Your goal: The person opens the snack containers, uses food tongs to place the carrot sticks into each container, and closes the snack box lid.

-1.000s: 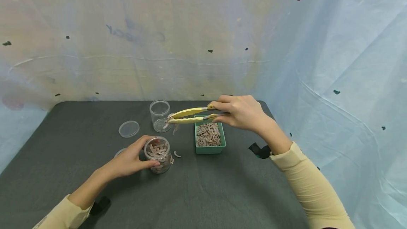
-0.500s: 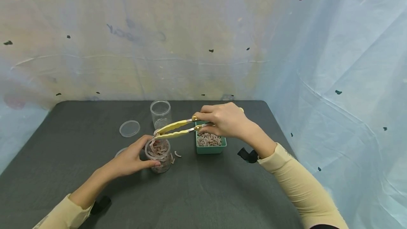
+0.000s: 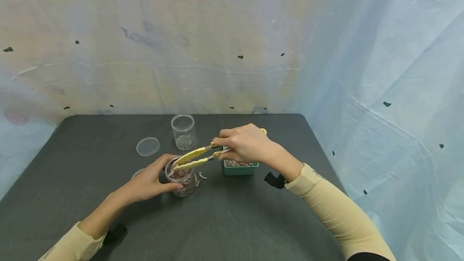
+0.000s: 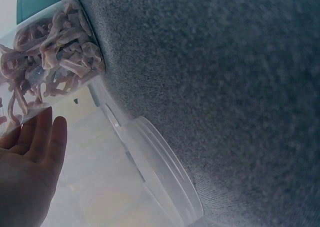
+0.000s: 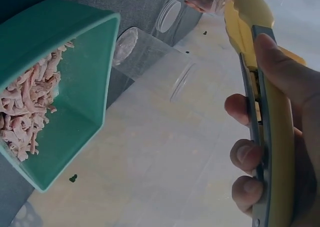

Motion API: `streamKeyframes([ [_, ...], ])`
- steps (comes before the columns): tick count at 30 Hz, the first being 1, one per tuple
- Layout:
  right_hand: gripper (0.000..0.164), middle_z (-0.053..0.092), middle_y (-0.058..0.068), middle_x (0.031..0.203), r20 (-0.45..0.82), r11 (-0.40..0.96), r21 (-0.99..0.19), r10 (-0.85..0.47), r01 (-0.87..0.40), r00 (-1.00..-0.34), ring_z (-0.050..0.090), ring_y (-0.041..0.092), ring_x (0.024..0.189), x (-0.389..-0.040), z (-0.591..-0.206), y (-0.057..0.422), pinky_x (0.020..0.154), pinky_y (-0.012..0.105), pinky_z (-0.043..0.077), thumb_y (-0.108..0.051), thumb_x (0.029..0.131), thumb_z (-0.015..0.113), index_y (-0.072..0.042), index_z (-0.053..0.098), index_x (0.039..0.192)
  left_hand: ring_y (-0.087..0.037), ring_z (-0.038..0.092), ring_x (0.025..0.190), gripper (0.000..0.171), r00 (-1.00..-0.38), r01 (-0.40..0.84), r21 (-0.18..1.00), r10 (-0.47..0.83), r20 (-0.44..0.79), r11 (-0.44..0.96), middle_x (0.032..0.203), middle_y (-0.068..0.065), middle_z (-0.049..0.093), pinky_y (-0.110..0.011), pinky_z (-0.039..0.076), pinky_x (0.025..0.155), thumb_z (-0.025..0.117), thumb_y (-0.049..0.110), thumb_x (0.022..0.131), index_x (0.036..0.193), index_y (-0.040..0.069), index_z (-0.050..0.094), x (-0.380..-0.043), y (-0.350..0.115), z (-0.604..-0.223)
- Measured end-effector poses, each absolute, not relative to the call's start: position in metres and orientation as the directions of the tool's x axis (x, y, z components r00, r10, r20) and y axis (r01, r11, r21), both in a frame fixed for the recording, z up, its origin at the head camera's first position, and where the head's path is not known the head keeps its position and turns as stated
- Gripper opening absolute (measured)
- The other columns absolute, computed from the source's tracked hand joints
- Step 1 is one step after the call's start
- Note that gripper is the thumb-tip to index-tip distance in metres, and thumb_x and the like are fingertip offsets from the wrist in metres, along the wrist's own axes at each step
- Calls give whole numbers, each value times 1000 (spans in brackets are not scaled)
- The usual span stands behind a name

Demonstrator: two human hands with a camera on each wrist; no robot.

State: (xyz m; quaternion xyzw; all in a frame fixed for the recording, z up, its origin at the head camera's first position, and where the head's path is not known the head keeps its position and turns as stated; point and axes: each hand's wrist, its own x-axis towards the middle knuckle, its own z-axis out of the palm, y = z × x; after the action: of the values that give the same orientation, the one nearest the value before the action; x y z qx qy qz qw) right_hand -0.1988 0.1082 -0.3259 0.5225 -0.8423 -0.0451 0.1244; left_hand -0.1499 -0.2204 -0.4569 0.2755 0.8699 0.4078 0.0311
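My left hand point(image 3: 152, 180) holds a clear jar point(image 3: 185, 188) upright on the dark table, thumb in front and fingers behind. Pale brownish-pink strips point(image 4: 55, 52) fill much of the jar in the left wrist view. In my right hand point(image 3: 246, 144) is a pair of yellow tongs point(image 3: 195, 158), gripped around the handles. The tips of the tongs reach into the jar's mouth with some strips at them. Below the right hand, partly hidden by it, stands a green tub point(image 5: 75, 82) holding more of the strips.
Behind the held jar stands a second clear jar point(image 3: 184, 134). A clear round lid point(image 3: 148, 146) lies to its left, and another lid point(image 3: 137, 173) is partly hidden behind my left hand. Loose strips point(image 3: 202, 176) lie right of the held jar. Plastic sheeting point(image 3: 203, 43) hangs behind the table.
My right hand has moved left and down, bringing the tongs with strips from beside the rear jar into the mouth of the held jar. The left hand has stayed in place.
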Motion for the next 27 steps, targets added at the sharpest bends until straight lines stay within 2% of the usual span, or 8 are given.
streamKeyframes([
  [6, 43, 63, -7, 93, 170, 475, 197, -878, -858, -448, 57, 6, 63, -197, -325, 108, 46, 25, 40, -51, 91, 78, -24, 73, 123, -15, 62, 111, 70, -847, 450, 731, 503, 169, 513, 127, 2, 59, -37, 56, 89, 85, 41, 88, 144, 18, 50, -149, -220, -456],
  [14, 42, 64, -7, 93, 228, 488, 206, -867, -848, -443, 58, 6, 63, -197, -329, 116, 46, 25, 40, -50, 88, 82, -24, 74, 121, -16, 62, 114, 70, -844, 459, 725, 506, 176, 514, 128, 2, 59, -37, 56, 90, 86, 39, 88, 144, 17, 50, -151, -220, -458],
  [18, 42, 62, -6, 90, 276, 501, 182, -852, -846, -445, 55, 6, 61, -197, -332, 126, 45, 24, 37, -50, 89, 81, -22, 74, 119, -25, 61, 120, 79, -849, 451, 721, 501, 166, 525, 136, -5, 58, -46, 55, 93, 87, 40, 86, 149, 13, 47, -151, -221, -458],
  [22, 46, 66, -5, 97, 330, 550, 126, -808, -825, -488, 54, 6, 61, -196, -335, 141, 45, 24, 34, -49, 88, 82, -18, 75, 121, -34, 59, 125, 94, -854, 451, 702, 494, 160, 552, 149, -14, 51, -57, 52, 95, 87, 40, 86, 158, 9, 36, -150, -224, -457],
  [24, 48, 69, -4, 105, 352, 585, 99, -777, -805, -522, 55, 6, 62, -196, -337, 150, 46, 24, 35, -48, 89, 82, -17, 75, 125, -33, 59, 124, 90, -845, 477, 691, 500, 190, 544, 153, -15, 49, -57, 52, 94, 84, 35, 91, 161, 8, 33, -151, -227, -456],
  [27, 51, 71, -2, 111, 380, 634, 53, -727, -772, -571, 58, 8, 64, -196, -339, 165, 48, 25, 39, -46, 88, 83, -16, 73, 129, -29, 57, 125, 73, -816, 536, 689, 507, 277, 487, 151, -13, 51, -46, 52, 95, 72, 19, 100, 161, 8, 33, -157, -233, -452],
])
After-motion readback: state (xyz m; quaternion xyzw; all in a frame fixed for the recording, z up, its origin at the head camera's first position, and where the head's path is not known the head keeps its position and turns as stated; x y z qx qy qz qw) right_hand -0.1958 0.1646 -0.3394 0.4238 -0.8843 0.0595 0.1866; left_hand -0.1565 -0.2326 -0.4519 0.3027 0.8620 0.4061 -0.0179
